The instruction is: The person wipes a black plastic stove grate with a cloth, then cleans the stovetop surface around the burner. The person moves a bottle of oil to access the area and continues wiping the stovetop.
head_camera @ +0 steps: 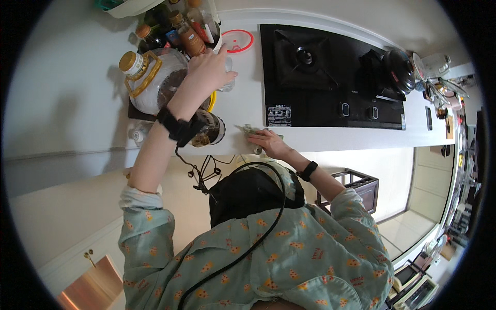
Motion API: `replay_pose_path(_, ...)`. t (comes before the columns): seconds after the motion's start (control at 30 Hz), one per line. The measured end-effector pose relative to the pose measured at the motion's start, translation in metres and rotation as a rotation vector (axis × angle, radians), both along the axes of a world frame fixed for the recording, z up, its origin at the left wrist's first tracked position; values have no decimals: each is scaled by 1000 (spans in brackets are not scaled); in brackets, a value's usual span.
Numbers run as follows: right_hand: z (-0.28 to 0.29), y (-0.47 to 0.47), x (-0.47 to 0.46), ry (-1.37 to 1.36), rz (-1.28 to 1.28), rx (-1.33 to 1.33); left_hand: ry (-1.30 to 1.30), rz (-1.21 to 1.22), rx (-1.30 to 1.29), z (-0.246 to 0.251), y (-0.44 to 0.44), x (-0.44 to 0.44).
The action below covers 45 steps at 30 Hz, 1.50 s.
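Observation:
My left hand reaches over the counter among bottles and jars, its fingers spread at a clear container. Whether it grips the container is hidden. Beyond it lies a clear round lid with a red rim. Below my left wrist, a jar with dark contents lies or leans near the counter's edge. My right hand is at the front edge, fingers curled on a crumpled greenish packet or cloth. A small round pale end shows beneath its fingers.
A large jug with a gold cap and handle and corked bottles crowd the left. A black gas hob covers the counter's middle, with a lidded black pot at its right. Black cables hang below the counter, near a dark stool.

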State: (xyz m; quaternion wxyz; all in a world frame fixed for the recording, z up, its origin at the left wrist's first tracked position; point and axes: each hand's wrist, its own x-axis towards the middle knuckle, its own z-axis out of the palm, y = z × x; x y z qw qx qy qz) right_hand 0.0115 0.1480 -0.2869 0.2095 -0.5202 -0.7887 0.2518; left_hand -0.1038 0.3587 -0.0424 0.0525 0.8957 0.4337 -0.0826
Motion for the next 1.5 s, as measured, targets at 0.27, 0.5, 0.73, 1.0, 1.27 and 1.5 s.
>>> replay_pose_path(0.27,-2,13,19,17,164,0,-57,66,84,-56,24,21)
replay_pose_path(0.5,-7,25,37,136,130,-26,-228,188,136,-54,-10,-2)
replay_pose_path(0.73,-18,97,34,196,-450,-233,-515,257,304,7,-108,-37)
replay_pose_path(1.0,-46,250,15,-43,-285,93,-622,319,472,47,-211,-124)
replay_pose_path(1.27,-70,186,33,-64,600,144,-316,685,448,36,-280,-176)
replay_pose_path(1.5,-68,283,4,-90,-68,254,-231,905,378,18,-308,-201)
